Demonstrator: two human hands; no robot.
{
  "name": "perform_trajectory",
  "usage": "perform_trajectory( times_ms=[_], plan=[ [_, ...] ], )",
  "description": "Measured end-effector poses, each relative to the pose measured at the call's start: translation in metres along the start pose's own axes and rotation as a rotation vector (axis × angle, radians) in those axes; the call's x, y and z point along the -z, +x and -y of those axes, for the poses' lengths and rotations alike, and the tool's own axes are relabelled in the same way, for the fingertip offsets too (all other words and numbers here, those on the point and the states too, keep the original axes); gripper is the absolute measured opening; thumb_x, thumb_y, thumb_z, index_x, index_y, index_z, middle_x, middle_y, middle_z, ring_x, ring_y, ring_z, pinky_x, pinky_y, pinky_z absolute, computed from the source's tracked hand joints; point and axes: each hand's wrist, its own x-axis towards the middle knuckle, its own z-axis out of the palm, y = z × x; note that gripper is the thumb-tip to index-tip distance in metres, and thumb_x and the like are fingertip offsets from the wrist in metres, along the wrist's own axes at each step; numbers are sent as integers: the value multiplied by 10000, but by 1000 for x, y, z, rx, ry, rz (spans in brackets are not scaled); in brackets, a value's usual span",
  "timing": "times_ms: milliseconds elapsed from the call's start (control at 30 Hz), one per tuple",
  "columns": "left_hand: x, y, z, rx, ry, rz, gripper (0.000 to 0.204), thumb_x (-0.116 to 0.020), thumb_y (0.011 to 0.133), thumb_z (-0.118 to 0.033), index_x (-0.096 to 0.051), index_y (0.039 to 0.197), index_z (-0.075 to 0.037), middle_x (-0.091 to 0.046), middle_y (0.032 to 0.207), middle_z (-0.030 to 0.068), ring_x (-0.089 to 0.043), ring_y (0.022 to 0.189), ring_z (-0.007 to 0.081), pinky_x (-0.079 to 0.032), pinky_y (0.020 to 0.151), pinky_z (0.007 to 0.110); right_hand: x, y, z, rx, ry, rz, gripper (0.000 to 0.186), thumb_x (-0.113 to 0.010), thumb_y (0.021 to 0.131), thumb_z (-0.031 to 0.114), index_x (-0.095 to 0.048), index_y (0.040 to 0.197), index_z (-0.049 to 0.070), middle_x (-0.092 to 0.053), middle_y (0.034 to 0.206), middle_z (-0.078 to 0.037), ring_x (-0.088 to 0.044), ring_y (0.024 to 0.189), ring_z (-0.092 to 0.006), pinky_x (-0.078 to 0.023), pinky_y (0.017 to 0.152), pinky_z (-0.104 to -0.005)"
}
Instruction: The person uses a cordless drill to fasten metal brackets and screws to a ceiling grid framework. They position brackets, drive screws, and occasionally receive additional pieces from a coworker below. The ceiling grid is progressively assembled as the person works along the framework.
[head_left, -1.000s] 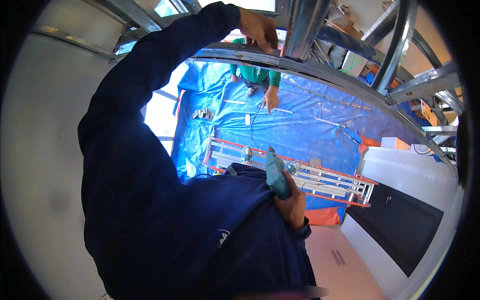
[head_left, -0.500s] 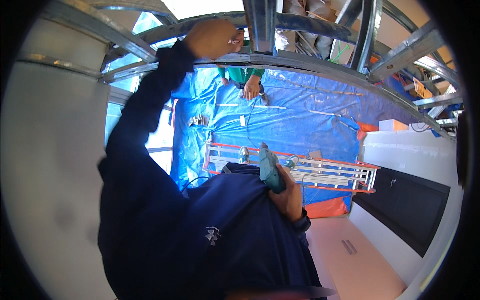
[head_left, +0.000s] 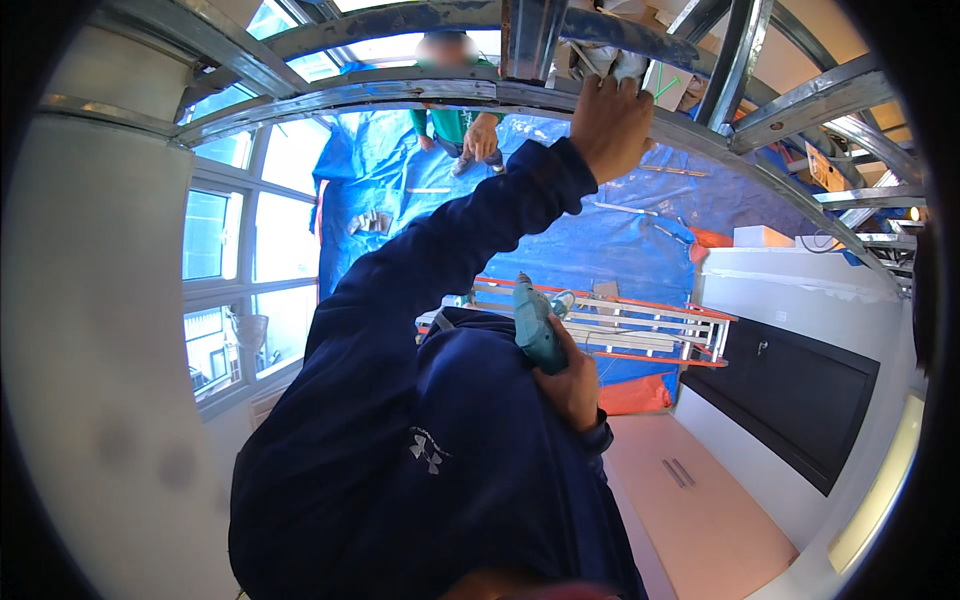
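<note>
Overhead, a curved metal framing rail (head_left: pixel 400 97) crosses the view. My left hand (head_left: pixel 612 130) reaches up across my body with its fingers hooked over this rail, just right of an upright metal stud (head_left: pixel 533 40). The fingertips are partly hidden behind the rail. Down at my chest, my right hand (head_left: pixel 572 385) is closed round a teal power drill (head_left: pixel 537 325). The drill's tip points up and away from me, and it touches nothing that I can see.
Below me is a ladder-like platform with orange rails (head_left: pixel 640 325); one shoe (head_left: pixel 562 303) shows on it. Blue tarp (head_left: pixel 400 235) covers the floor, where a person in green (head_left: pixel 450 125) stands. Windows (head_left: pixel 225 240) are at left, a dark door (head_left: pixel 790 400) at right.
My left hand has moved right along the rail, from left of the stud to its right side. The drill stays at my chest. My view has shifted, showing more of the windows.
</note>
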Motion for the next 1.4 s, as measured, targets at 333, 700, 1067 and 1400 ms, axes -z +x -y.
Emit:
perform_trajectory(
  times_ms=[333, 700, 1067, 1400],
  plan=[
    [-19, 8, 25, -18, -183, 22, 261, -795, 825, -313, -728, 975, -110, -719, 819, 126, -714, 820, 345, -531, 726, 480, 8, -3, 11, -91, 57, -18, 808, -753, 731, 60, -503, 1498, 98, -633, 1329, -267, -644, 1203, -413, -516, 1011, -422],
    [-8, 38, 25, -137, -78, 274, 340, -812, 830, -333, -749, 1077, -107, -750, 965, 149, -730, 925, 340, -559, 803, 482, 26, 2, 4, -106, 101, -34, 774, -754, 719, 58, -532, 1461, 76, -627, 1291, -244, -604, 1198, -430, -494, 1028, -428],
    [-31, 52, -9, -153, -194, 264, 270, -804, 830, -319, -740, 974, -100, -736, 844, 164, -721, 844, 393, -555, 761, 502, 40, 2, 0, -101, 75, -34, 799, -756, 703, 96, -545, 1472, 143, -629, 998, -209, -642, 937, -411, -509, 842, -475],
    [-31, 65, -14, -162, -133, 362, 351, -801, 822, -341, -747, 1075, -104, -733, 863, 154, -718, 851, 359, -541, 772, 472, 57, 10, -12, -57, 60, -59, 805, -759, 700, 97, -546, 1475, 153, -628, 974, -220, -647, 902, -414, -515, 801, -479]
  ],
)
